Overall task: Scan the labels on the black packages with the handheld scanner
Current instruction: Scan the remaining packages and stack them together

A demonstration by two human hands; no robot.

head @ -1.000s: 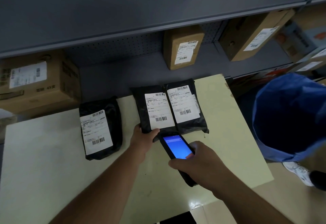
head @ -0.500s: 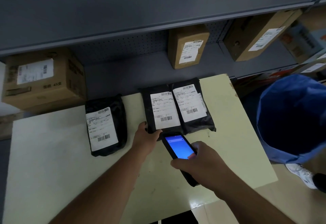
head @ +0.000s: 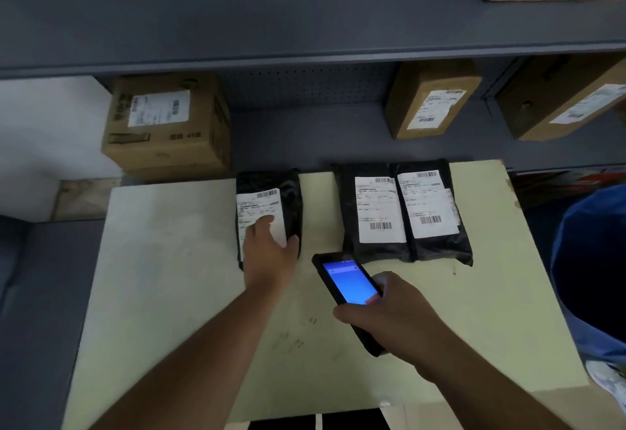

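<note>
Three black packages with white barcode labels lie on the pale table point(head: 169, 294). The left package point(head: 288, 192) lies apart from the others, and my left hand point(head: 267, 253) rests on its lower part, fingers over the label and thumb at its right edge. The middle package point(head: 372, 212) and the right package point(head: 430, 206) lie side by side, touching. My right hand point(head: 399, 318) grips the black handheld scanner point(head: 345, 280), whose blue screen faces up; its tip points toward the gap between the left and middle packages.
Grey shelving stands behind the table with several labelled cardboard boxes: one at the left point(head: 166, 124), one in the middle point(head: 430, 101), one at the right point(head: 562, 101). A blue bin point(head: 592, 267) stands at the table's right edge.
My left hand left the middle package and moved left onto the left package. The view swung left. The scanner stayed in my right hand, about where it was.
</note>
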